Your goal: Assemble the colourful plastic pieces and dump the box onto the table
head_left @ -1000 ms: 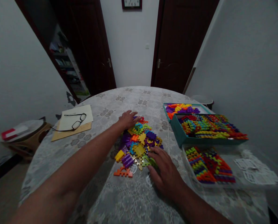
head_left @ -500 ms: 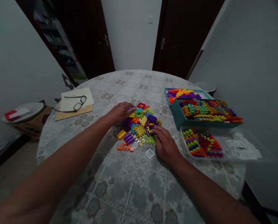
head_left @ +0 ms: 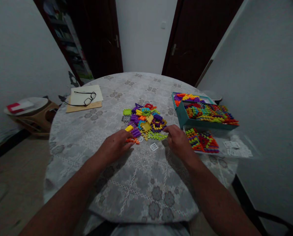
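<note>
A heap of colourful plastic interlocking pieces [head_left: 146,127] lies in the middle of the table, with purple, yellow, green, blue and orange ones mixed. At its near left edge, my left hand [head_left: 115,144] has thumb and fingers around the left end of an orange toothed piece [head_left: 136,141]. My right hand [head_left: 178,139] is at the heap's right edge, fingers bent and thumb apart, with its fingertips beside the purple and green pieces. No piece shows in it. A small white grid piece [head_left: 154,147] lies between the hands.
On the right, a teal box [head_left: 203,119] full of pieces stands beside its shallow teal lid [head_left: 173,98], which also holds pieces. A clear plastic tray [head_left: 221,144] nearer me holds stacked pieces and white ones. Eyeglasses [head_left: 88,101] rest on papers [head_left: 76,88] at the left.
My left hand has moved from the heap's upper left to the orange piece at its near edge, uncovering green, grey and purple pieces. My right hand has drawn slightly away. The camera view has shifted.
</note>
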Tool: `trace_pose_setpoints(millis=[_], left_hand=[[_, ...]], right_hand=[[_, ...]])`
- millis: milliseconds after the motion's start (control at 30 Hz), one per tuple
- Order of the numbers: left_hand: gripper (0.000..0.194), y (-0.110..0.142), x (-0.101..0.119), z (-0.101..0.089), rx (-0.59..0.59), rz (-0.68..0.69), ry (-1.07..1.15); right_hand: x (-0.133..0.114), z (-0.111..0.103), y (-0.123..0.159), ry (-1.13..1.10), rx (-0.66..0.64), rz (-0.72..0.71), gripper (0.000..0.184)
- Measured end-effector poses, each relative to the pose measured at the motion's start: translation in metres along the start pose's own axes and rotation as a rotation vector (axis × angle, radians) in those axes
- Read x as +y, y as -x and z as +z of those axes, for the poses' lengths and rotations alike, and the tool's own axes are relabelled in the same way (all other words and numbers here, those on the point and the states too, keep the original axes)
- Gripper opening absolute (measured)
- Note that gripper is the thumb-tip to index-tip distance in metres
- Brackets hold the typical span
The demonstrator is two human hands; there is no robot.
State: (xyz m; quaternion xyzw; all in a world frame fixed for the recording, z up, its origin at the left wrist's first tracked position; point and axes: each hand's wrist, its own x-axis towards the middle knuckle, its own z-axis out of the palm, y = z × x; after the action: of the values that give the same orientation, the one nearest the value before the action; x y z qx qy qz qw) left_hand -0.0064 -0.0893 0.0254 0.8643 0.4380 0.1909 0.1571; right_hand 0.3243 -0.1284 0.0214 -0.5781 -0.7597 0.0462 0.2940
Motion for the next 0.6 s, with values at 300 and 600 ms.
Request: trace_pose_setpoints(millis=[300,600], left_hand=[[0.020,0.004,-0.001,0.019,0.058,-0.002,-0.065],[0.022,0.009,-0.003,0.015,-0.022,0.033,-0.075]], right_hand=[[-0.008,0.002,0.002,0.073,-0.161,0.029,0.022],[-0.040,0.023,0.016,0.025,-0.393,-0.111,0.018]])
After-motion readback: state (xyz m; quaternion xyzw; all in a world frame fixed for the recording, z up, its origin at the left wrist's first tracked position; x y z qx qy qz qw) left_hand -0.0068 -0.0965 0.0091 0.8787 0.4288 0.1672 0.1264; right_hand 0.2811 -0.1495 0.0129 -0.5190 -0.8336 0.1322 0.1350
